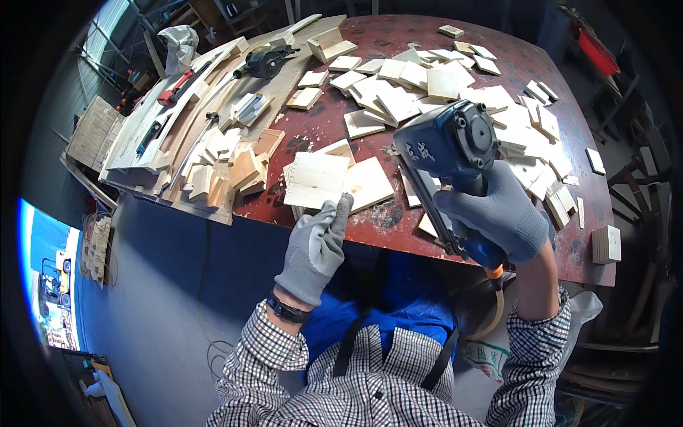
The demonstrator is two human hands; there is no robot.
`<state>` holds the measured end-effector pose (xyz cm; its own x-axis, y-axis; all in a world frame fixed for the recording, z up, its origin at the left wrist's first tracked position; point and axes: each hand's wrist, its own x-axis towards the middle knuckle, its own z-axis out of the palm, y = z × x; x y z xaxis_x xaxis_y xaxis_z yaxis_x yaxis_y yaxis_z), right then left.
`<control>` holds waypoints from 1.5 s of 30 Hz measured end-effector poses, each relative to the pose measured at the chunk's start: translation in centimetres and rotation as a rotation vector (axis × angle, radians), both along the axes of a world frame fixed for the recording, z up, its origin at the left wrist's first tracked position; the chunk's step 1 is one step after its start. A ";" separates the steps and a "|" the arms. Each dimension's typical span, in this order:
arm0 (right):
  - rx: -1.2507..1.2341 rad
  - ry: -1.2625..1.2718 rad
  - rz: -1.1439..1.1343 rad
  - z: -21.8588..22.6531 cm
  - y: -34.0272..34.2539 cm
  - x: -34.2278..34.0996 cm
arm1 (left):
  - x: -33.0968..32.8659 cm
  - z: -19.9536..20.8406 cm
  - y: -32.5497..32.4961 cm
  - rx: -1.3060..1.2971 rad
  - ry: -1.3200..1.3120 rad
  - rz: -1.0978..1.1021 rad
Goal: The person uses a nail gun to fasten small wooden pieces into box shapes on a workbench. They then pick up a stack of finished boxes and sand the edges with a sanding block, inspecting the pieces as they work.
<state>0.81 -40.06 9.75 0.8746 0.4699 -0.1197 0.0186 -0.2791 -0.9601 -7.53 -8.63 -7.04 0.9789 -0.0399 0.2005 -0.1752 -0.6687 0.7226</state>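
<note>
Wood panel (316, 179) steadied by gloved left hand (316, 245); right hand (498, 213) grips blue nail gun (448, 146) (mid-fastening, seemingly); next needs careful nose alignment.

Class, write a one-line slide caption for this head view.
Gloved left hand steadies a pale wooden panel on a red table while the right hand holds a blue nail gun.
</note>
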 end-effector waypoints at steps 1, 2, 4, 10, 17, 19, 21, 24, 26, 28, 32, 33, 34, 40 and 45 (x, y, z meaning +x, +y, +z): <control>0.000 0.007 -0.005 0.1 0.3 -0.1 | -0.4 -0.6 -0.5 0.080 -0.036 0.003; -0.016 0.057 0.004 0.2 0.3 -0.1 | -0.3 -1.8 -1.0 -0.012 -0.032 0.013; -0.005 0.001 -0.018 -0.3 0.3 0.1 | 0.6 -4.6 -2.3 -0.477 -0.072 0.071; -0.037 -0.003 -0.039 0.2 0.7 -0.6 | 2.6 -2.2 -5.9 -0.331 -0.142 0.119; -0.060 0.019 -0.053 -0.2 0.8 -0.4 | 4.6 5.2 -9.6 -1.802 0.234 0.617; -0.077 0.028 -0.053 -0.2 0.8 -0.4 | 4.8 4.0 -9.0 -1.795 0.255 0.542; -0.078 0.028 -0.049 -0.4 0.7 -0.4 | 5.0 3.0 -8.4 -1.830 0.277 0.517; -0.070 0.025 -0.049 -0.8 0.4 -0.2 | 4.7 2.3 -7.7 -1.834 0.329 0.421; -0.080 0.037 -0.053 -1.0 0.1 0.0 | 3.1 4.5 -7.8 -1.632 0.419 0.341; -0.071 0.039 -0.048 -1.0 0.2 0.0 | 1.4 8.8 -6.9 -1.200 0.471 0.250; -0.030 0.035 -0.057 -0.9 0.5 -0.2 | 3.3 8.8 -2.7 0.441 -0.596 0.276; -0.034 0.035 -0.053 -0.9 0.5 -0.2 | 4.0 8.7 -1.0 0.634 -0.469 0.259; -0.037 0.035 -0.044 -0.9 0.6 -0.1 | 4.9 8.2 1.0 0.707 -0.413 0.195; -0.051 0.027 -0.014 -0.5 1.4 0.0 | 6.9 5.5 5.6 0.605 0.087 -0.018; -0.076 -0.008 -0.004 -1.0 2.0 0.3 | 6.9 3.7 5.7 0.415 -0.020 0.044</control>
<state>1.13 -38.10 8.77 0.8775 0.4561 -0.1482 0.0246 -0.3515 -0.9359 -0.65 -2.98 -3.37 0.9776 -0.0792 0.1952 -0.1508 -0.9099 0.3865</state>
